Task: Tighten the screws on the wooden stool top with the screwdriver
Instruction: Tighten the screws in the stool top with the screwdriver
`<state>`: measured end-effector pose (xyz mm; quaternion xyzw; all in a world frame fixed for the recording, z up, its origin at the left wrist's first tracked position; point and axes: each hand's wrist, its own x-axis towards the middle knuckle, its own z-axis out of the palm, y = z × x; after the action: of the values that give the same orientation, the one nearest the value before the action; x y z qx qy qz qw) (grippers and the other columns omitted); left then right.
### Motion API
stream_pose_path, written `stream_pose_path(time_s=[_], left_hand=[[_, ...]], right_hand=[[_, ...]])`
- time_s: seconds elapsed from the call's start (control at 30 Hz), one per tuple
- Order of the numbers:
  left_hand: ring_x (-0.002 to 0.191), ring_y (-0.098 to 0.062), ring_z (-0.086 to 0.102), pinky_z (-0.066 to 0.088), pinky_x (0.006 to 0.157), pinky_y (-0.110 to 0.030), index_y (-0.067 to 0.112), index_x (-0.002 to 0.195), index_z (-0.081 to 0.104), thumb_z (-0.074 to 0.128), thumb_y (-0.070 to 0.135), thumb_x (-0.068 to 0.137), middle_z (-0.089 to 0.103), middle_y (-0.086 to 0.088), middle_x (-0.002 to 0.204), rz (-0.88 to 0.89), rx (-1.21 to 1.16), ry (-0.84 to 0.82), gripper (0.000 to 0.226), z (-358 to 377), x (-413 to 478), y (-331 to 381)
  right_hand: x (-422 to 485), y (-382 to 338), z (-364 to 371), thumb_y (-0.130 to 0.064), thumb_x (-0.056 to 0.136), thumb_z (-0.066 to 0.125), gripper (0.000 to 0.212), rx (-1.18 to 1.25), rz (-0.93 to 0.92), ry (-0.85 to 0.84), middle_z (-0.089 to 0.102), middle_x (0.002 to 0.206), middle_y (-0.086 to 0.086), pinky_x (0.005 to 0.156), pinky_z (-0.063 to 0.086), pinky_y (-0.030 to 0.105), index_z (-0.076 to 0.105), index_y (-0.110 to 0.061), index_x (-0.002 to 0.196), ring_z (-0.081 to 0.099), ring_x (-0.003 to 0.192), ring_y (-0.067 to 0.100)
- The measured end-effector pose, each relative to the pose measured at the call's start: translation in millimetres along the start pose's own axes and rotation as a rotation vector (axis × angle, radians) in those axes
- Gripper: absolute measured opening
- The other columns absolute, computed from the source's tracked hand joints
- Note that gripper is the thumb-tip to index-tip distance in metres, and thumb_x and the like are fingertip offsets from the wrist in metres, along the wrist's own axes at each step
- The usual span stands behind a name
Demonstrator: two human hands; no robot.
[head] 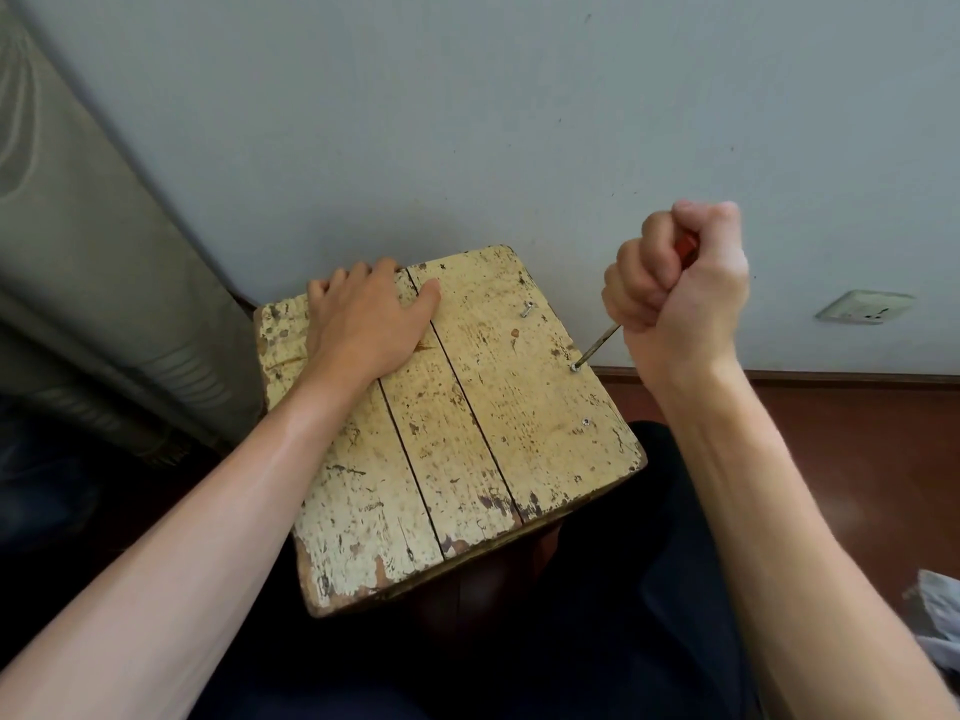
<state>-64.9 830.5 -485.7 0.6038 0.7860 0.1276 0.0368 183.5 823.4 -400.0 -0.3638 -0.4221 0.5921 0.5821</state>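
Observation:
The wooden stool top (457, 439), three worn yellow-painted planks, fills the middle of the head view. My left hand (363, 319) lies flat, fingers spread, on its far left part. My right hand (675, 283) is a fist around the screwdriver (602, 343), whose red handle barely shows between the fingers. The thin metal shaft slants down-left, its tip on a screw (574, 367) near the right edge. A second screw (586, 421) sits flush nearer me. A third screw (527, 309) sticks up, tilted, at the far right.
A pale wall rises right behind the stool, with a white socket (865, 306) low on the right. Grey fabric (93, 283) hangs at the left. My dark-trousered legs flank the stool over a reddish floor (831, 433). Light cloth (940, 610) lies at the right edge.

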Motion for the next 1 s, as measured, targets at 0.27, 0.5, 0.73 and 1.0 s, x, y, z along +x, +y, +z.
stream_pose_path(time_s=[0.27,0.5,0.73,1.0], left_hand=[[0.121,-0.029,0.051,0.031,0.103,-0.046,0.021,0.141,0.051,0.023,0.075,0.095,0.060,-0.006,0.130,0.001,-0.001,-0.007,0.076,0,0,0],[0.121,-0.029,0.051,0.031,0.102,-0.045,0.021,0.141,0.052,0.023,0.074,0.094,0.061,-0.007,0.130,0.007,-0.004,-0.002,0.077,-1,0,-1],[0.120,-0.029,0.052,0.031,0.101,-0.046,0.021,0.139,0.052,0.022,0.075,0.094,0.062,-0.006,0.128,0.006,-0.002,-0.001,0.077,0,0,-1],[0.120,-0.029,0.052,0.031,0.101,-0.046,0.020,0.139,0.053,0.023,0.074,0.094,0.062,-0.006,0.127,0.004,-0.001,0.002,0.076,-1,0,-1]], right_hand=[[-9,5,7,-0.038,0.108,0.043,0.054,0.029,-0.070,0.233,0.033,0.054,-0.005,0.047,0.021,0.026,0.044,-0.023,0.056,0.024,0.048,0.015],[13,-13,-17,-0.019,0.092,0.033,0.052,-0.054,0.067,-0.452,0.081,0.103,0.007,0.083,0.054,0.029,0.084,-0.018,0.081,0.073,0.094,0.023],[14,-8,-8,-0.023,0.093,0.029,0.048,-0.098,0.129,-0.418,0.031,0.036,-0.006,0.044,0.013,0.023,0.029,-0.020,0.045,0.019,0.035,0.011],[-6,7,29,-0.018,0.101,0.037,0.051,0.021,-0.126,0.396,0.021,0.051,-0.006,0.048,0.014,0.021,0.028,-0.026,0.052,0.015,0.049,0.017]])
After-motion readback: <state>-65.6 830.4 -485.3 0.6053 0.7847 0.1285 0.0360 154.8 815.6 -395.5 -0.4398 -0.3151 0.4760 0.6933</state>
